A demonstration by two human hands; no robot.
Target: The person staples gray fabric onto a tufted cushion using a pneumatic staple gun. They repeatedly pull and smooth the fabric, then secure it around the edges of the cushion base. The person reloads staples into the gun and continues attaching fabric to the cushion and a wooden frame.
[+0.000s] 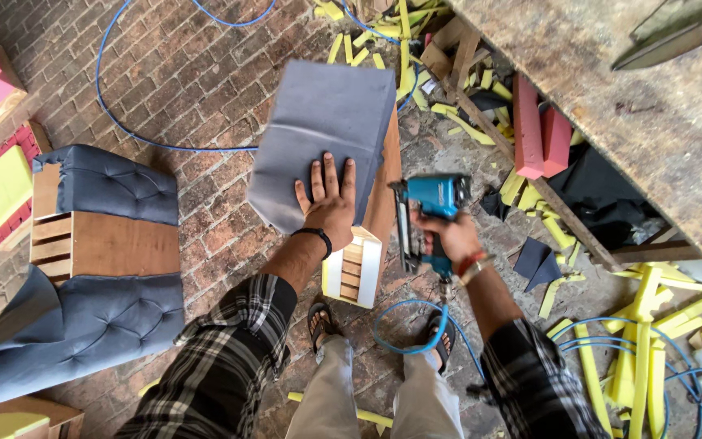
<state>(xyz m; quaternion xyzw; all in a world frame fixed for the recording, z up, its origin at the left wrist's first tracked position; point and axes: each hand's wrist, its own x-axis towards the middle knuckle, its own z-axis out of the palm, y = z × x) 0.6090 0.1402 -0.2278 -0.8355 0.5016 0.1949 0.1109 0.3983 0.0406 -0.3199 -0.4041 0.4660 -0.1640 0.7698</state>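
Setting: upholstery workshop, as I see it from the head camera. Floor: worn brick floor (pixel 197 73), littered with yellow foam strips (pixel 643 341) and dark cloth scraps (pixel 539 262). Stock: tufted grey cushions on a bare wooden frame (pixel 107 244); a wooden box (pixel 363 252) partly covered in grey fabric (pixel 318 138); red foam blocks (pixel 539 134) under a rough table (pixel 652 106). Tools: a teal air stapler (pixel 428 215) fed by a blue hose (pixel 404 333), more hose looping across the bricks.
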